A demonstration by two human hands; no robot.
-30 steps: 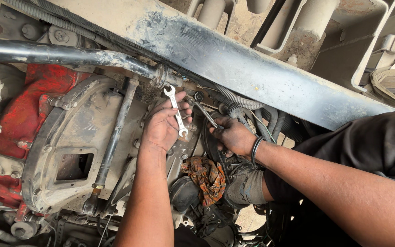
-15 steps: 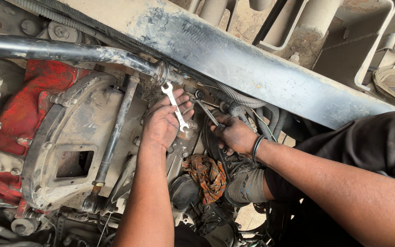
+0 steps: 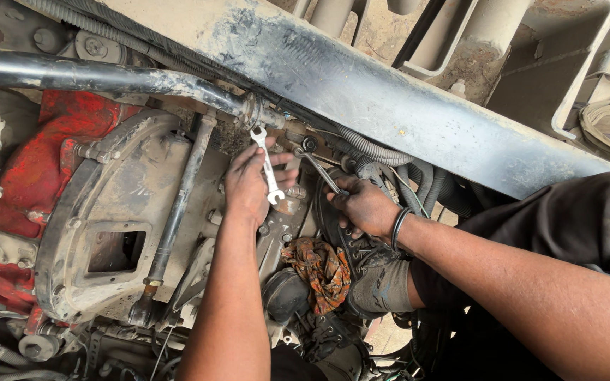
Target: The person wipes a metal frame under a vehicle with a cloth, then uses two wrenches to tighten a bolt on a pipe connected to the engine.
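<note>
Left hand grips silver spanner; right hand closed on dark wrench, prob. seated on bolt.

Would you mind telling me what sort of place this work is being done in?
Probably a vehicle repair yard, under or beside a truck: a dusty chassis beam, a grimy bell housing, and an open-end spanner in the left hand.

Grimy engine housing – a crumpled orange patterned rag lying on it

Vehicle repair workshop: grimy engine housing, chassis beam, hoses.
</note>
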